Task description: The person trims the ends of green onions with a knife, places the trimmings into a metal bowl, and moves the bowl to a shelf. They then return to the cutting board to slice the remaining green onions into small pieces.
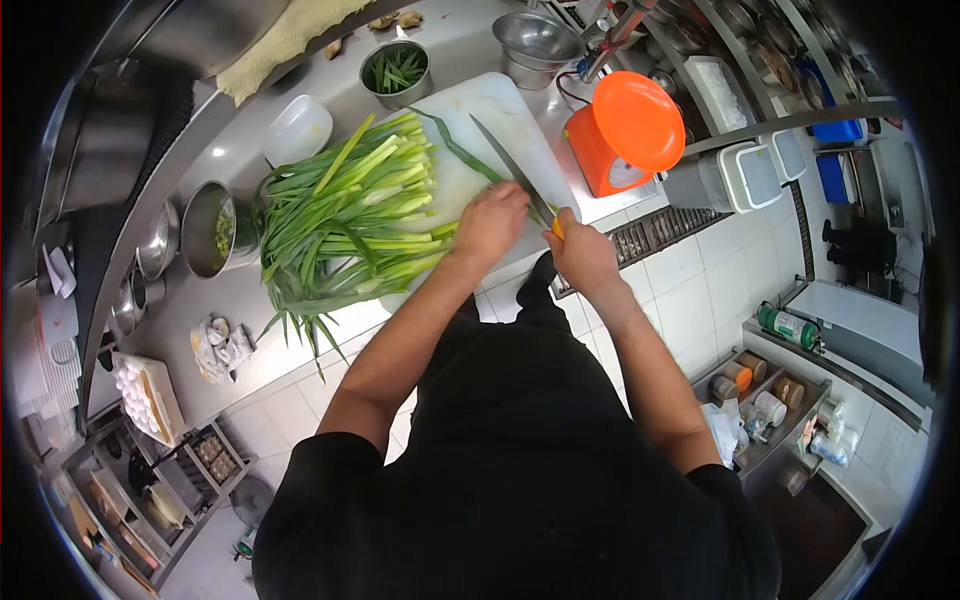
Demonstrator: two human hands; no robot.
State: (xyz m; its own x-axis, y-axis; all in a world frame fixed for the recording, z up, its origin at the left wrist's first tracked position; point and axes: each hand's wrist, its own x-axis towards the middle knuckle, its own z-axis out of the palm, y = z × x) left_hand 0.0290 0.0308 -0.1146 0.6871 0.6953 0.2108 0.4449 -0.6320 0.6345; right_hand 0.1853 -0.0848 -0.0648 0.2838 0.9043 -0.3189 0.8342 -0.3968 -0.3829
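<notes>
My right hand [584,254] is wrapped round the yellow handle of a long kitchen knife [510,158], its blade pointing away over the white cutting board [505,95]. Close by, on the blade's left side, the curled fingers of my left hand [491,226] grip a green onion [452,148]. That onion's long leaf stretches across the board towards the far edge; the part under my fingers is hidden. To the left lies a large pile of green onions [350,195], partly on the board and partly on the steel counter, with pale stems towards me.
Beyond the board stand a steel pot [396,98] with cut green pieces and a steel bowl [537,38]. An orange scale [600,150] is at the right. On the left are a white dish [298,128], a pot with chopped greens [205,250] and a crumpled cloth [221,348].
</notes>
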